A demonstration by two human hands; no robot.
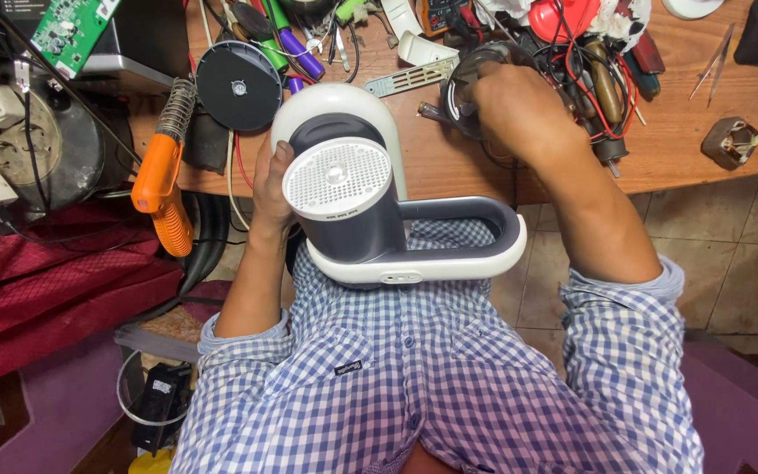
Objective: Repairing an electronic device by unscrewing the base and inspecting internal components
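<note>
Dressed in a blue-and-white checked button-up shirt [432, 369] with two chest pockets, a small dark label on one, a row of pale buttons down the front, and both sleeves rolled above the elbows, forearms bare.

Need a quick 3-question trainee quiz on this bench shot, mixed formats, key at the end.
1. True or false: the left hand holds the white and grey appliance by its round body.
2. What is the right hand on? A) the orange soldering gun B) a clear round cover on the table C) the green circuit board
3. Fill in: the appliance's white perforated disc faces ____ the camera.

Key: 1 true; 2 B; 3 toward.
</note>
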